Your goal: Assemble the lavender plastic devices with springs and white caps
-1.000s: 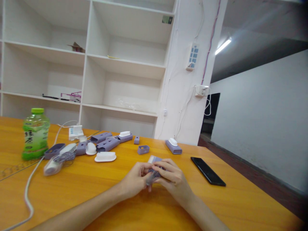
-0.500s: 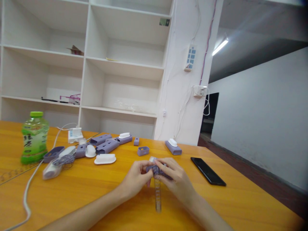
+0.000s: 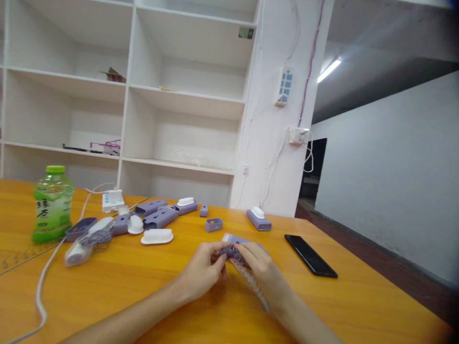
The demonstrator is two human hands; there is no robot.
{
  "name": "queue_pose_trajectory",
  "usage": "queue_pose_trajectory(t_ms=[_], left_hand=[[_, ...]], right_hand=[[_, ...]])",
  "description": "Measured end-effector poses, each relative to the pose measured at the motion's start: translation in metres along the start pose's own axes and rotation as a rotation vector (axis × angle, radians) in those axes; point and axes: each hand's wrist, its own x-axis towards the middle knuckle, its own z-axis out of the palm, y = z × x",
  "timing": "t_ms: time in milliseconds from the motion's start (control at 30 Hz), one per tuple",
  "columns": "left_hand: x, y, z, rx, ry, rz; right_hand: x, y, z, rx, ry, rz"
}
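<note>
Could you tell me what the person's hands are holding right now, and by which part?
Both hands, left and right, pinch a purple coiled cord at its upper end; the rest trails down along the right wrist.

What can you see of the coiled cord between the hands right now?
The coiled cord is a thin, purple-grey spiral, blurred, looking like springy plastic. Its upper end is bunched between the fingertips of the left hand and the right hand. From there it runs down and to the right along the right hand, its lower end near the wrist over the orange table. Whether it touches the table cannot be told.
</note>
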Motion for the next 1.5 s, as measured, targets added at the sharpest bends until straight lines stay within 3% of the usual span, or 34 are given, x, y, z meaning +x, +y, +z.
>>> queue_pose_trajectory(t_ms=[433, 700, 867, 1033, 1200, 1333, 1500], left_hand=[[-0.004, -0.001, 0.001, -0.062, -0.007, -0.032], [-0.005, 0.002, 0.008, -0.022, 0.113, 0.018], [-0.004, 0.011, 0.016, -0.203, 0.158, 0.029], [-0.005, 0.014, 0.012, -0.419, 0.123, -0.062], [-0.005, 0.013, 0.008, -0.443, 0.103, -0.147], [-0.003, 0.009, 0.009, -0.422, 0.073, -0.127], [-0.003, 0.005, 0.011, -0.43, 0.085, -0.044]], right_hand=[[-0.001, -0.002, -0.003, 0.005, 0.02, -0.075], [0.002, -0.005, 0.003, 0.086, 0.197, -0.025], [0.004, -0.007, 0.006, 0.096, 0.267, 0.008], [0.006, -0.01, 0.001, 0.099, 0.224, -0.057], [0.001, 0.0, 0.001, 0.136, 0.136, -0.117], [-0.001, 0.006, 0.006, 0.1, 0.16, -0.121], [0.0, -0.003, 0.007, 0.193, 0.132, -0.005]])
